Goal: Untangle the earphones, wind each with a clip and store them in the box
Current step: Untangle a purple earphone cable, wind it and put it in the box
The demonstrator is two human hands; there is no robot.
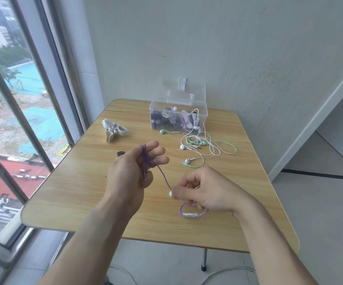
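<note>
Right hand (205, 190) pinches one purple earphone (165, 178), coiled round left hand (133, 169) fingers; beyond, two loose earphones (203, 145); open box (178, 117) holds wound sets.

- The surface (84, 192) looks like pale wood-grain laminate, smooth with a soft sheen.
- The box (178, 118) is clear, glossy plastic.
- The purple cord (165, 178) looks matt and rubbery.
- The white clips (115, 130) look like smooth matt plastic.
- The wall (228, 48) is matt, faintly textured.

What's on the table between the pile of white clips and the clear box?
Nothing: in the head view the wooden table is bare between the white clips and the clear box. The green earbud lies in front of the box instead.
</note>
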